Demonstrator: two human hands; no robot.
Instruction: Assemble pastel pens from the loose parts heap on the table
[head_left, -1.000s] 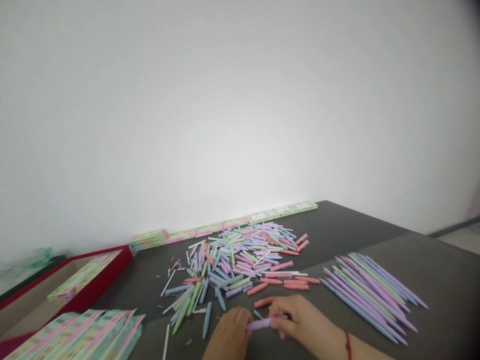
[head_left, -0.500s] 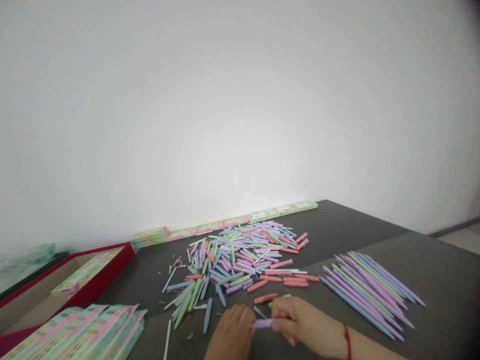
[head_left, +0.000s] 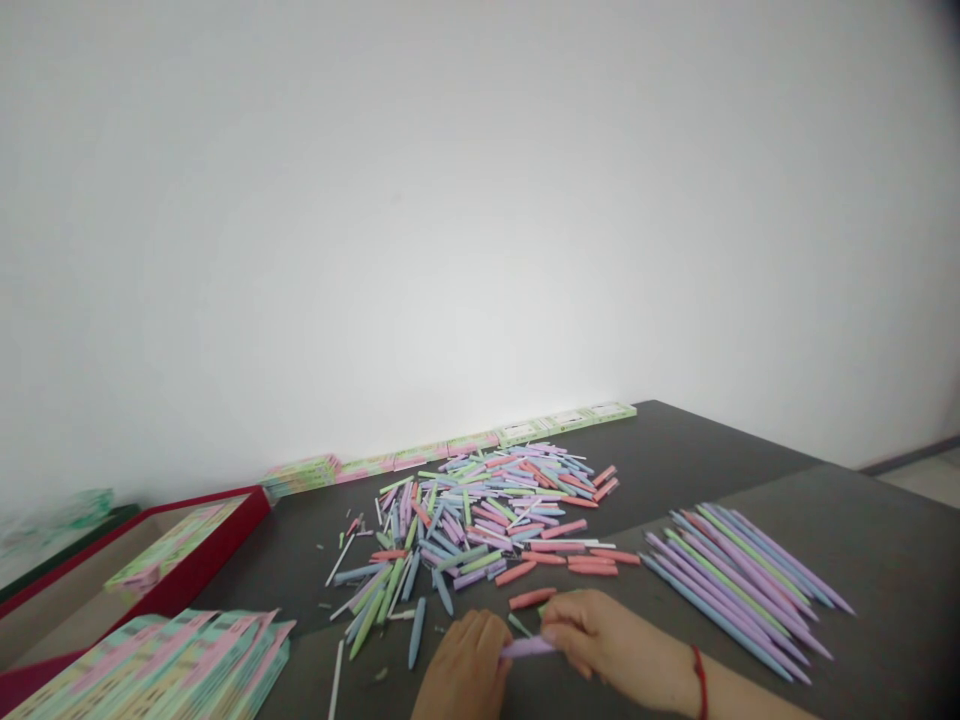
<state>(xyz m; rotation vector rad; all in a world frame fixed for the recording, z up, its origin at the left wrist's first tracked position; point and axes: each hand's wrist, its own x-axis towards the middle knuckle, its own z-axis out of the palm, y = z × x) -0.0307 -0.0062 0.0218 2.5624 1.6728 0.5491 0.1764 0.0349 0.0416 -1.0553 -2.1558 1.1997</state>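
Observation:
A purple pen piece (head_left: 527,648) lies between my two hands at the near edge of the view. My left hand (head_left: 466,660) is closed on its left end, fingertips hidden behind the knuckles. Thumb and fingers of my right hand (head_left: 592,640), which has a red string at the wrist, pinch its right end. Just beyond my hands are a coral pen piece (head_left: 532,598) and a small green piece (head_left: 519,625). Farther back spreads a heap of loose pen parts (head_left: 480,510) in purple, blue, green and coral, with white sticks among them.
Several long pointed pens (head_left: 739,590) lie side by side at the right on the dark table (head_left: 757,455). Left are fanned printed packets (head_left: 172,665) and a red box (head_left: 217,545) holding printed packs. A row of flat printed boxes (head_left: 472,442) lines the white wall.
My right hand has shifted its grip slightly along the purple pen piece, its fingers more bent. My left hand stays nearly in place. The view has tilted very slightly.

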